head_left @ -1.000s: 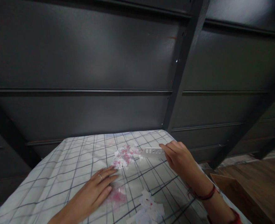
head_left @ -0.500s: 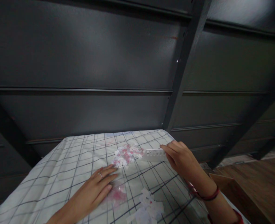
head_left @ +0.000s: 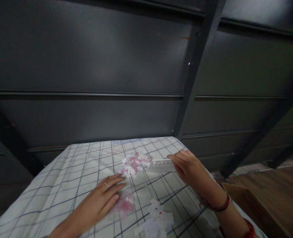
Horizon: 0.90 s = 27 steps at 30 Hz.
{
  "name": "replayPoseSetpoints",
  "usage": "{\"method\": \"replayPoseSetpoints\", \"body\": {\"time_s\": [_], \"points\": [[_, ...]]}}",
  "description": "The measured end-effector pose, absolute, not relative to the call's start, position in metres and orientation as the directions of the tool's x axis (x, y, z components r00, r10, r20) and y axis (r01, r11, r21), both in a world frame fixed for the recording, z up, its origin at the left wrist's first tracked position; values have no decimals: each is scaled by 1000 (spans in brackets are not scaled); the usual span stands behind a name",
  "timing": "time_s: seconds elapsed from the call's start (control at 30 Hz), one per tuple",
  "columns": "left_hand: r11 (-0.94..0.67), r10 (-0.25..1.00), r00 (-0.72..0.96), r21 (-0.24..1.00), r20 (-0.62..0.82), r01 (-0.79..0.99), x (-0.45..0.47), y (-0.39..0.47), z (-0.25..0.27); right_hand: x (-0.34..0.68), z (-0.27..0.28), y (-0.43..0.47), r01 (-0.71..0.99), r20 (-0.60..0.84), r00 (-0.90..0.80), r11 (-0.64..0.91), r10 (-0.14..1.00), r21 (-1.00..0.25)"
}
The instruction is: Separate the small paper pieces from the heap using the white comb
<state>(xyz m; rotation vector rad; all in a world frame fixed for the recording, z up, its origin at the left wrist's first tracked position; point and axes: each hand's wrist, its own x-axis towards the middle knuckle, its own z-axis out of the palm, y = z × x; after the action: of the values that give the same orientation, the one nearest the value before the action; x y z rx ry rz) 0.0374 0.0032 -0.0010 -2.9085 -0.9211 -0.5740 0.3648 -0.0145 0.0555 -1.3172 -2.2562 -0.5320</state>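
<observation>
My right hand (head_left: 187,165) grips the end of a white rectangular piece (head_left: 161,164) with a row of round marks or holes; its exact kind I cannot make out. The piece is held over the tablecloth, its left end close to a pile of white and pink paper scraps (head_left: 135,163). My left hand (head_left: 105,195) lies flat with fingers stretched out, a ring on one finger, fingertips near that pile. Just right of its fingers shows a pink, slightly glossy patch (head_left: 125,205). Nearer to me sits a second pile of white paper scraps (head_left: 157,219).
A white checked tablecloth (head_left: 62,185) covers the table. A dark metal panel wall (head_left: 99,119) stands right behind the table. An open cardboard box (head_left: 250,208) is on the right, below table level, by the wooden floor (head_left: 280,185).
The white piece has moved slightly left with my right hand and tilted a little. My left hand has stayed nearly in place.
</observation>
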Motion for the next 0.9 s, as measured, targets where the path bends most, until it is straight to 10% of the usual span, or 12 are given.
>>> {"method": "replayPoseSetpoints", "body": {"time_s": [0.43, 0.9], "points": [[-814, 571, 747, 118, 342, 568, 38, 2, -1, 388, 60, -15, 940, 620, -341, 272, 707, 207], [-822, 556, 743, 116, 373, 557, 37, 2, 0, 380, 57, -16, 916, 632, -329, 399, 702, 35]]}}
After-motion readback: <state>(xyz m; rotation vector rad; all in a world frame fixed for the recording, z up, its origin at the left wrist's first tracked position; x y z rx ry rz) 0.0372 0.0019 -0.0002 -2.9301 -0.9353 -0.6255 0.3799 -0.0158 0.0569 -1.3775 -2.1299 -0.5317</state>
